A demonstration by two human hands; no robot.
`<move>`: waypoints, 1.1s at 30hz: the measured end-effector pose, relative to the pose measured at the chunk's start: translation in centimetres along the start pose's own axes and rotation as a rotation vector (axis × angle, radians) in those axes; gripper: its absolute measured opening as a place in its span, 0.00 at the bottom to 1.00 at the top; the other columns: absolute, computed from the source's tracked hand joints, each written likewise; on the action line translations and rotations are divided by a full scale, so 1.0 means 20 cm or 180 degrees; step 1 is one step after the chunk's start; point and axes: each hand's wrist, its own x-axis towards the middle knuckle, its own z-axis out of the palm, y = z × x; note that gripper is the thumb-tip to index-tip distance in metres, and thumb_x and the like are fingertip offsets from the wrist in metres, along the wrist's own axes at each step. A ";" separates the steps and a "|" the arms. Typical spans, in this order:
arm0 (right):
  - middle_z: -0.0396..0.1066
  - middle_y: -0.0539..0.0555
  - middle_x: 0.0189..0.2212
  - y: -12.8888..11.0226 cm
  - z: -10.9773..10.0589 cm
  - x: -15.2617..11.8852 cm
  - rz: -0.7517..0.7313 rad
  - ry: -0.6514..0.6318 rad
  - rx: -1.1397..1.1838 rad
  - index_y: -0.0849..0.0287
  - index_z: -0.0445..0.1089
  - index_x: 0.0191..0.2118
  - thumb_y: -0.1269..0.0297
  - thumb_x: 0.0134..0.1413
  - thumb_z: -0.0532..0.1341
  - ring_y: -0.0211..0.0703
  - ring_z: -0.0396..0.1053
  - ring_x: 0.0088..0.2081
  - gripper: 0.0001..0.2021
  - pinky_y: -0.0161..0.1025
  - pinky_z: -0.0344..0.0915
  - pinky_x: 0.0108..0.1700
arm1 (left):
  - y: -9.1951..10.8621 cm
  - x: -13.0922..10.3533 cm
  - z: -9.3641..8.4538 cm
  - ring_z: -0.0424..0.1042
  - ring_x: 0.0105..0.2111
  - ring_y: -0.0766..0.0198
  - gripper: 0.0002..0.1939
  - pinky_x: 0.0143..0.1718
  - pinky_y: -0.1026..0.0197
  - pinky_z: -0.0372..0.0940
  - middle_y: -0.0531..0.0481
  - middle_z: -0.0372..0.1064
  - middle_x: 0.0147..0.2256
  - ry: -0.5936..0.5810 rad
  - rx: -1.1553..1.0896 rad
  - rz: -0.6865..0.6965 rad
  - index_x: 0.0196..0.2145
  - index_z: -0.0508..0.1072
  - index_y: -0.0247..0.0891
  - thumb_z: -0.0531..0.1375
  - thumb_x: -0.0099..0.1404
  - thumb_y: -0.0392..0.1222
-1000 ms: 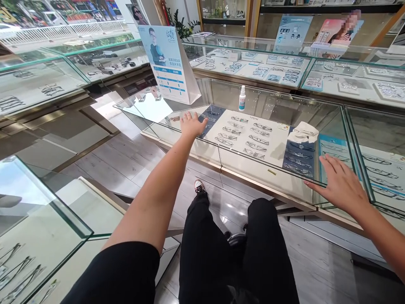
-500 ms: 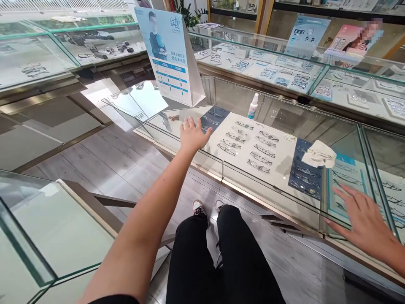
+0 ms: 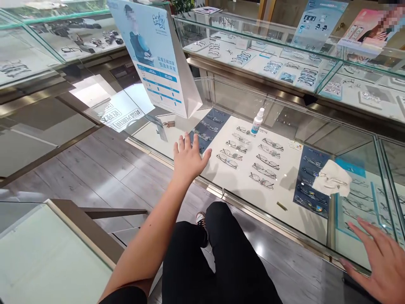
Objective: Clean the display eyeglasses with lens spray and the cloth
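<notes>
Left hand — fingers spread, released — over glass surface, near edge. Right hand: likewise open, near edge. Cloth beyond it; spray bottle toward far edge.

Head camera, one: is looking forward and down from head height, facing the eyeglass display case at close range.

Spray bottle and cloth lie on the case; eyeglasses inside.
</notes>
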 end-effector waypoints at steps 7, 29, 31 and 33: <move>0.68 0.69 0.67 -0.01 -0.04 0.04 -0.0824 0.0033 -0.0204 0.47 0.42 0.83 0.44 0.65 0.59 0.79 0.73 0.62 0.46 0.69 0.74 0.56 | 0.00 -0.02 0.01 0.44 0.80 0.32 0.46 0.79 0.33 0.42 0.28 0.45 0.80 0.0302 0.0100 0.0113 0.80 0.56 0.27 0.47 0.78 0.65; 0.74 0.74 0.53 -0.09 -0.05 0.17 -0.1570 0.0269 0.0408 0.56 0.68 0.64 0.48 0.65 0.69 0.72 0.74 0.52 0.28 0.65 0.69 0.51 | -0.01 -0.56 0.70 0.59 0.74 0.50 0.30 0.71 0.49 0.63 0.34 0.53 0.75 0.1061 -0.3525 -0.2983 0.72 0.52 0.44 0.55 0.78 0.48; 0.74 0.67 0.49 -0.20 -0.04 0.27 -0.1891 0.0058 0.0691 0.54 0.70 0.55 0.53 0.67 0.68 0.64 0.74 0.51 0.18 0.59 0.69 0.52 | 0.05 -0.61 0.86 0.73 0.63 0.45 0.28 0.57 0.47 0.74 0.29 0.65 0.64 0.0511 -0.3855 -0.3220 0.67 0.58 0.39 0.56 0.78 0.55; 0.73 0.64 0.48 -0.34 -0.03 0.37 -0.2106 -0.0091 0.0961 0.56 0.69 0.52 0.54 0.68 0.65 0.60 0.72 0.49 0.15 0.56 0.68 0.51 | 0.11 -0.62 0.98 0.80 0.51 0.49 0.26 0.46 0.53 0.76 0.34 0.72 0.55 0.0115 -0.4169 -0.3186 0.61 0.64 0.41 0.56 0.78 0.62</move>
